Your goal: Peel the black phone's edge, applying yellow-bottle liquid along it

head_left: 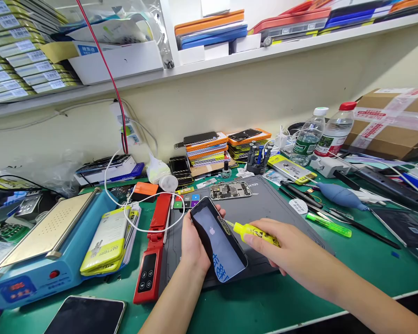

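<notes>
With our left hand (192,243) gripping the phone (218,245) tilted over the grey mat (264,204), our right hand (282,248), clasping the yellow glue tube (256,233), should keep its nozzle tight along the phone's edge.

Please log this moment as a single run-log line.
left hand: holds phone | right hand: yellow bottle, tip at phone edge | grey mat

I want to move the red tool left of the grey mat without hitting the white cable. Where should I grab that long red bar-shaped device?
Grip the long red bar-shaped device across its narrow width at the lower half, near the black button panel, coming from above. The thin white cable loops over its upper end, and the yellow battery packs crowd its left side.
</notes>
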`<action>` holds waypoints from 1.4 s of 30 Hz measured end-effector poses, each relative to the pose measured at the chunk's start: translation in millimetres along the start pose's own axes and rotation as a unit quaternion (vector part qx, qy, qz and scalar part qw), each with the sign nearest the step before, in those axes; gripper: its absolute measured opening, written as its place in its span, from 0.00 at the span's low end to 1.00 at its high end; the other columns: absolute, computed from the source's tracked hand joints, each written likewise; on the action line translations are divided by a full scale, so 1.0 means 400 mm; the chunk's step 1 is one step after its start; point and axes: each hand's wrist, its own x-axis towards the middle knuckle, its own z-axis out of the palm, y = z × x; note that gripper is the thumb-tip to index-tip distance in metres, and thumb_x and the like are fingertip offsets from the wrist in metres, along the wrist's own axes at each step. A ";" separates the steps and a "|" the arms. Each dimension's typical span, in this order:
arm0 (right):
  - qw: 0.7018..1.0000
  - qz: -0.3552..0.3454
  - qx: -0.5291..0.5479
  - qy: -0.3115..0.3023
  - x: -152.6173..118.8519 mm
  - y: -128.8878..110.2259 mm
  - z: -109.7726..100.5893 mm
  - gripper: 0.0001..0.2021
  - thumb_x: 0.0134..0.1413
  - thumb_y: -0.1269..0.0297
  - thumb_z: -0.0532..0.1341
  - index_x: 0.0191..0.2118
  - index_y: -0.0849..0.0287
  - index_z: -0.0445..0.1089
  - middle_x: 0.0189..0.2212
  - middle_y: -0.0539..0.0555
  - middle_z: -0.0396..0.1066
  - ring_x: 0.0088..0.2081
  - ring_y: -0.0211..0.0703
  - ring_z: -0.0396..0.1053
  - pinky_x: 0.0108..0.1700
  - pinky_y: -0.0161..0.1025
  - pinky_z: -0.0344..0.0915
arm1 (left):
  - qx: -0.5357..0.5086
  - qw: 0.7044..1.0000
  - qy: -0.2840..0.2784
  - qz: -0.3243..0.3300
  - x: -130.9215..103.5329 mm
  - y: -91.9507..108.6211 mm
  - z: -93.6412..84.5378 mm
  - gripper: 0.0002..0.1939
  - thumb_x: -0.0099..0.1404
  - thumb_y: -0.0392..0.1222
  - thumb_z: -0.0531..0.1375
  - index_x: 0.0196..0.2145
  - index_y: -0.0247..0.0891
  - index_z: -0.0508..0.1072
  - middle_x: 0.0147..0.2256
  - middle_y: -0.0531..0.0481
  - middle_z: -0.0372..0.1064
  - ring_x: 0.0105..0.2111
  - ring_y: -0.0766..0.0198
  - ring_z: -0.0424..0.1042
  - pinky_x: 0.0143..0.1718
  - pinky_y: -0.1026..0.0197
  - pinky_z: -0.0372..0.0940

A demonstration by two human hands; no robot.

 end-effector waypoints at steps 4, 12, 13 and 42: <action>0.999 0.021 -0.021 -0.034 -0.004 -0.015 -0.013 0.27 0.61 0.39 0.52 0.38 0.60 0.72 0.33 0.56 0.71 0.31 0.39 0.66 0.28 0.32 0.55 | -0.003 1.000 -0.002 0.009 0.003 -0.003 -0.005 0.29 0.67 0.57 0.50 0.41 0.27 0.79 0.38 0.33 0.77 0.30 0.56 0.74 0.31 0.58 0.68; 0.999 0.035 -0.006 -0.038 -0.005 -0.017 -0.017 0.28 0.59 0.36 0.53 0.38 0.59 0.72 0.32 0.56 0.70 0.29 0.40 0.66 0.26 0.32 0.57 | -0.010 1.000 0.004 0.021 -0.004 -0.003 0.003 0.28 0.67 0.55 0.51 0.40 0.26 0.80 0.38 0.34 0.77 0.31 0.56 0.76 0.32 0.59 0.69; 0.998 0.047 -0.002 -0.046 -0.006 -0.013 -0.015 0.28 0.59 0.36 0.52 0.40 0.58 0.72 0.32 0.56 0.70 0.29 0.40 0.66 0.26 0.32 0.59 | -0.009 1.000 0.007 0.022 -0.004 -0.002 0.003 0.28 0.67 0.55 0.51 0.40 0.26 0.80 0.38 0.34 0.77 0.32 0.56 0.76 0.32 0.59 0.69; 0.932 0.072 -0.137 0.329 0.369 0.212 -0.252 0.23 0.60 0.60 0.61 0.58 0.67 0.65 0.52 0.65 0.70 0.54 0.52 0.69 0.59 0.52 0.64 | 0.014 0.999 0.021 0.021 -0.003 -0.006 -0.009 0.30 0.68 0.56 0.49 0.47 0.29 0.79 0.46 0.34 0.76 0.31 0.55 0.75 0.30 0.56 0.70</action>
